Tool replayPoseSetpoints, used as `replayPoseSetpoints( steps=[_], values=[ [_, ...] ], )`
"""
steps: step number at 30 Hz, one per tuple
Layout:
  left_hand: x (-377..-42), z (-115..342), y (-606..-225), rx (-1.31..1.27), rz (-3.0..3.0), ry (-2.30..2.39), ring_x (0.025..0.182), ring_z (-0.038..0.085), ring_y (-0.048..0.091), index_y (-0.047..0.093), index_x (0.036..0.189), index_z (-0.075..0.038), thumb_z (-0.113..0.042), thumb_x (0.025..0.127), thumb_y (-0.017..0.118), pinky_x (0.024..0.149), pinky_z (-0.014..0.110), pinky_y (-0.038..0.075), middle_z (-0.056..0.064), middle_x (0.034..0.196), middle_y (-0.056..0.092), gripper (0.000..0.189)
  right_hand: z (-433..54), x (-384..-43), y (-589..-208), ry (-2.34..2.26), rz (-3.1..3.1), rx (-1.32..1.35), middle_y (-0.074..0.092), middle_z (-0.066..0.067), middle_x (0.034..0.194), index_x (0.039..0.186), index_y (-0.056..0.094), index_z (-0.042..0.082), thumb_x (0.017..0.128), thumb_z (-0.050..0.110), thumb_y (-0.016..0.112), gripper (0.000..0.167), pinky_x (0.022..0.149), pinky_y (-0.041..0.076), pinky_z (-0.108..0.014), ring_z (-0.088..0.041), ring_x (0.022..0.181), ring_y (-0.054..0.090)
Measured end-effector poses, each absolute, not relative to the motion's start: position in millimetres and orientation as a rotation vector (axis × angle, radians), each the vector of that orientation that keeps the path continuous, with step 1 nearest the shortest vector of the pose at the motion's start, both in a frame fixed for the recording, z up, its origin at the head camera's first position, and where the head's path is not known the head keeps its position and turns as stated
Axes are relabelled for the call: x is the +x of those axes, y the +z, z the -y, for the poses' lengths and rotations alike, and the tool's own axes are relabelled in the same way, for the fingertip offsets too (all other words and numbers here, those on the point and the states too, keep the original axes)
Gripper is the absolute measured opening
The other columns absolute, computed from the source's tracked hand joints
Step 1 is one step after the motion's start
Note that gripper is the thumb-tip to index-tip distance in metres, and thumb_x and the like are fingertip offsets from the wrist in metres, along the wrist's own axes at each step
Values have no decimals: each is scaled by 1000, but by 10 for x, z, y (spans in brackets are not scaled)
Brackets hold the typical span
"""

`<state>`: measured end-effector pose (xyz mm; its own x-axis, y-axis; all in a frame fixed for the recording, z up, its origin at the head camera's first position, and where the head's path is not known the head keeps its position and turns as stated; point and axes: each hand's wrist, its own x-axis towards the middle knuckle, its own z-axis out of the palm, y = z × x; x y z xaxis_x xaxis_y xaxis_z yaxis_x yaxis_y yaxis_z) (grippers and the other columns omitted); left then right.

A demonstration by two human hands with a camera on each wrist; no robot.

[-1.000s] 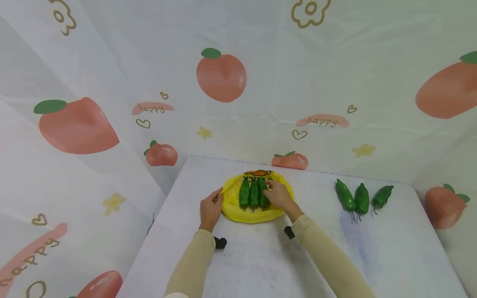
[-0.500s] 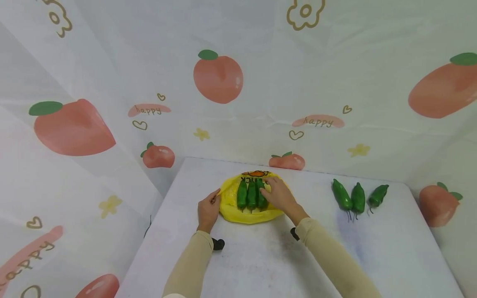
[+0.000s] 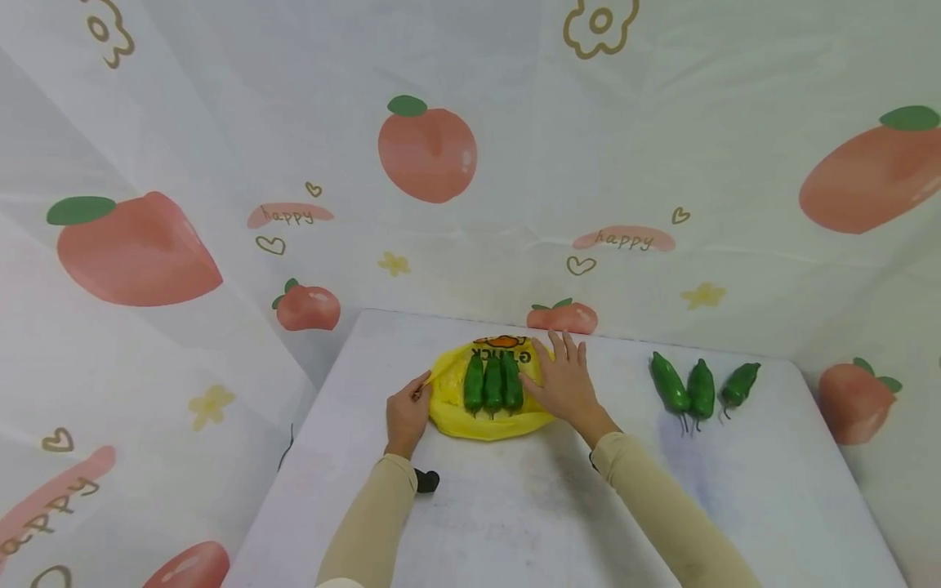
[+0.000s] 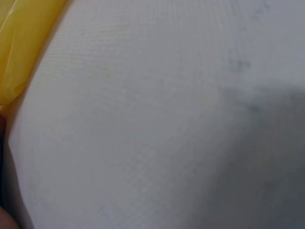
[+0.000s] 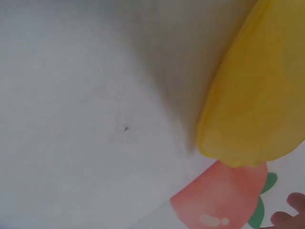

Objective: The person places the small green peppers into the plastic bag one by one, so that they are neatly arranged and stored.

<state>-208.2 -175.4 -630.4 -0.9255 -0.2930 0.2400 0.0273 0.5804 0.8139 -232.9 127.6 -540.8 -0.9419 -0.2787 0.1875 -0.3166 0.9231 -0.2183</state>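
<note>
A yellow plastic bag (image 3: 485,426) lies spread on the table, its mouth turned outward, with printed letters at its far side. Three green peppers (image 3: 493,385) rest side by side in it. At the bag's left edge my left hand (image 3: 407,418) pinches the rim between thumb and fingers. My right hand (image 3: 569,381) is over the bag's right edge with its fingers spread, holding nothing. In the left wrist view a fold of the bag (image 4: 24,43) shows at the upper left; the right wrist view has the bag (image 5: 257,95) at its right, with fingertips (image 5: 286,217) low in the corner.
Three more green peppers (image 3: 701,390) lie apart on the right side of the white table (image 3: 515,506). Behind the table hangs a pale cloth (image 3: 470,269) printed with peaches. A black wrist-camera part (image 3: 426,481) sticks out beside the left sleeve.
My right hand has let go of the rightmost pepper in the bag and moved right, its fingers spreading over the bag's edge. My left hand stays on the rim.
</note>
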Motion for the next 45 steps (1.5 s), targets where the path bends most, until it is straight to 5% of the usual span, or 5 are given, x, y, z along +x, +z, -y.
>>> replayPoseSetpoints(
  steps=[23, 45],
  values=[
    [-2098, 1775, -6254, 257, 2509, -1306, 58, 13, 43, 73, 128, -26, -25, 102, 63, 60, 23, 40, 4, 83, 73, 29, -1588, -2382, -5430, 309, 3038, 317, 10, -25, 169, 165, 20, 20, 94, 74, 45, 93, 115, 1, -81, -58, 153, 2],
    [-2104, 1762, -6322, 255, 2497, -1304, 61, 14, 47, 73, 128, -26, -26, 101, 63, 61, 23, 41, 2, 82, 72, 29, -1926, -2353, -5455, 279, 3086, 200, 3, -27, 170, 164, 21, 16, 95, 73, 42, 92, 116, -3, -78, -59, 152, -1]
  ],
)
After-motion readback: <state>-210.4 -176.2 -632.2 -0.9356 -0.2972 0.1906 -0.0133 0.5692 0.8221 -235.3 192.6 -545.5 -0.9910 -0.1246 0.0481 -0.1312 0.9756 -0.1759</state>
